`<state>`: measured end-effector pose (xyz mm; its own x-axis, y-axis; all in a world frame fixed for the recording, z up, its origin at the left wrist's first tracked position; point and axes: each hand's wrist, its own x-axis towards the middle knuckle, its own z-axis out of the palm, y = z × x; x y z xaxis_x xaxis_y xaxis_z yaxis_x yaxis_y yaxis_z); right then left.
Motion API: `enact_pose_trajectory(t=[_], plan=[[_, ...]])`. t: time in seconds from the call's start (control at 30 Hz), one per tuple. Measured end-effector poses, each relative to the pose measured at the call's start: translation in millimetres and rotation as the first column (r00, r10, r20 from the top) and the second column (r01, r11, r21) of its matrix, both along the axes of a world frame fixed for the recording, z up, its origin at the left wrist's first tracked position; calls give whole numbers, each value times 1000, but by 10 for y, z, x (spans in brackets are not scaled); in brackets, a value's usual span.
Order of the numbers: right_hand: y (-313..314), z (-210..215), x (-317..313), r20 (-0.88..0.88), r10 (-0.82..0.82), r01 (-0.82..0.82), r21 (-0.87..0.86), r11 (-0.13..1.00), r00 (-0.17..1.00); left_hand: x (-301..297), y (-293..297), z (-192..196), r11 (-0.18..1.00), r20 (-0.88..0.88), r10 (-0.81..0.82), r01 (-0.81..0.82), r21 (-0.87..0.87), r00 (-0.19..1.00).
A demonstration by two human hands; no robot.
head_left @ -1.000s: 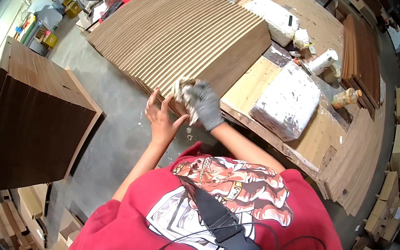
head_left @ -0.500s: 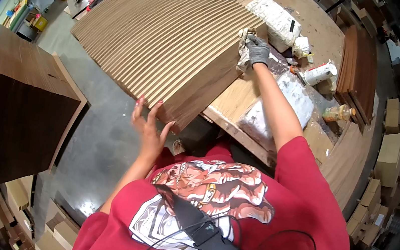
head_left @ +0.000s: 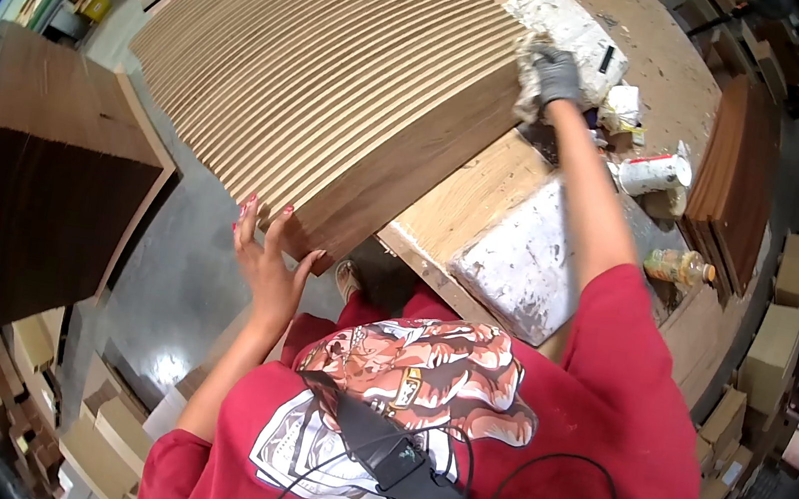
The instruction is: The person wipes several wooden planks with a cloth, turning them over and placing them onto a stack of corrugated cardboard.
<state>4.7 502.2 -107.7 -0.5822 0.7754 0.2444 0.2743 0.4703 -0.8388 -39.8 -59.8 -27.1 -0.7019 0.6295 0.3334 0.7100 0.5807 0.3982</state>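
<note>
A large fluted brown wood panel (head_left: 330,89) lies across a workbench (head_left: 472,199) and overhangs its near edge. My left hand (head_left: 262,257), bare with fingers spread, presses against the panel's near corner. My right hand (head_left: 549,72) wears a grey glove and grips a stained white rag (head_left: 530,65) at the panel's far right edge. A second stained rag (head_left: 565,29) lies just behind that hand.
A paint-spattered white board (head_left: 519,260) lies on the bench near me. A white can (head_left: 654,172), a plastic bottle (head_left: 680,268) and dark wood strips (head_left: 736,183) sit to the right. A dark wooden cabinet (head_left: 45,183) stands left on the grey floor. Cardboard boxes (head_left: 770,349) line the right.
My right hand with the rag has travelled from the panel's near edge up along its right side to the far end. My left hand has stayed at the near corner.
</note>
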Motion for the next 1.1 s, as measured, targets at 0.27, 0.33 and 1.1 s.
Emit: enact_pose_trajectory(t=[0.27,0.33,1.1], plan=[[335,423,-125,496,-69,-144,378,915,866,180,-69,-28,999,-42,-15,17,47,999],[252,478,-54,529,-58,-163,361,918,846,196,-56,-5,995,-46,-21,26,101,999],[-2686,488,813,736,433,-838,344,423,521,349,-5,-377,541,326,-840,711,450,433]])
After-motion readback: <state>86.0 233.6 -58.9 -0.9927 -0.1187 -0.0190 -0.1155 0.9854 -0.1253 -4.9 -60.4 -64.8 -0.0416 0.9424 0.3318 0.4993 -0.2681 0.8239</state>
